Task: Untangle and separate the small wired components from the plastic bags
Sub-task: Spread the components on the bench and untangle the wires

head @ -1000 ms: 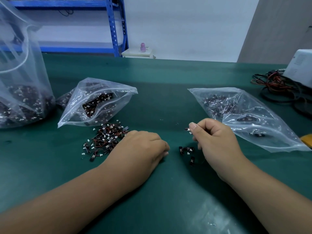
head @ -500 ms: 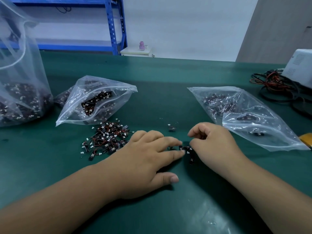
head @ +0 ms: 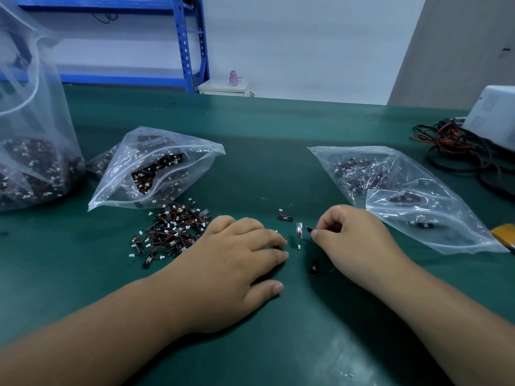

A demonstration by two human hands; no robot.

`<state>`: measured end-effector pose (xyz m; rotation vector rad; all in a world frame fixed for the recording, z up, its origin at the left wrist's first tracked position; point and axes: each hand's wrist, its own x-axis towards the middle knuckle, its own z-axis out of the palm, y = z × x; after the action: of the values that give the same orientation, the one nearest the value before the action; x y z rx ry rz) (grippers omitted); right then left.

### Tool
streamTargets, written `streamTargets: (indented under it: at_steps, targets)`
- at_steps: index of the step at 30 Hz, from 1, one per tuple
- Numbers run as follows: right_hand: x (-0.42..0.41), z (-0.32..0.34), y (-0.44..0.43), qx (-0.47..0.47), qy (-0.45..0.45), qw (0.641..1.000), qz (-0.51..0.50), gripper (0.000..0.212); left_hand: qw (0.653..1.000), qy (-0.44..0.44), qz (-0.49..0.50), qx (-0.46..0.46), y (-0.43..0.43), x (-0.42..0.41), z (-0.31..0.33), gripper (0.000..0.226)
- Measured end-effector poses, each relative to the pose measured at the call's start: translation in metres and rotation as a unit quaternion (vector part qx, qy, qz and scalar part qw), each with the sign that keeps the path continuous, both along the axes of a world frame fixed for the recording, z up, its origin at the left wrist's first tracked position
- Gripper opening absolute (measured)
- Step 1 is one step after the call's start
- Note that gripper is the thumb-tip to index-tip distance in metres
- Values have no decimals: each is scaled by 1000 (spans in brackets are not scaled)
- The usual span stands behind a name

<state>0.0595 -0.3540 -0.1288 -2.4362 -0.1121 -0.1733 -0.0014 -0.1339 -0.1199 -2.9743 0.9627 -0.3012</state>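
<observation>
A tangled pile of small wired components (head: 170, 232), black with red wires and white plugs, lies on the green table (head: 264, 168) below an open plastic bag (head: 150, 168) holding more of them. My left hand (head: 237, 260) lies palm down right of the pile, its fingertips pressing a black piece against the table. My right hand (head: 354, 240) pinches the wire of one component (head: 300, 229) and lifts it slightly. Two loose black pieces lie nearby, one above the hands (head: 284, 217) and one beside my right wrist (head: 315, 267).
A big bag of components (head: 33, 151) stands at the far left. Another flat bag (head: 395, 188) lies right of my right hand. Coiled cables (head: 457, 149) and a white device (head: 493, 112) sit at the right edge, with a yellow item (head: 503, 235) below. Blue shelving stands behind.
My left hand reached right from the pile and set its fingers on a piece at the centre. My right hand dropped to the table, then drew a component's wire up and right.
</observation>
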Motion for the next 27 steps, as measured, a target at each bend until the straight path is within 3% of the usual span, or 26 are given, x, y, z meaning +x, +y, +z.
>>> streamTargets:
  at_steps: [10, 19, 24, 27]
  targets:
    - [-6, -7, 4, 15, -40, 999, -1, 7, 992, 33, 119, -11, 1, 6, -10, 78]
    - [-2, -11, 2, 34, -81, 996, 23, 22, 993, 60, 102, -15, 2, 8, -14, 85]
    - [-3, -9, 2, 34, -65, 997, 27, 18, 995, 59, 84, -2, 1, 9, -12, 81]
    - [-7, -8, 4, -12, -48, 999, 22, 11, 995, 57, 85, 0, 1, 8, -10, 80]
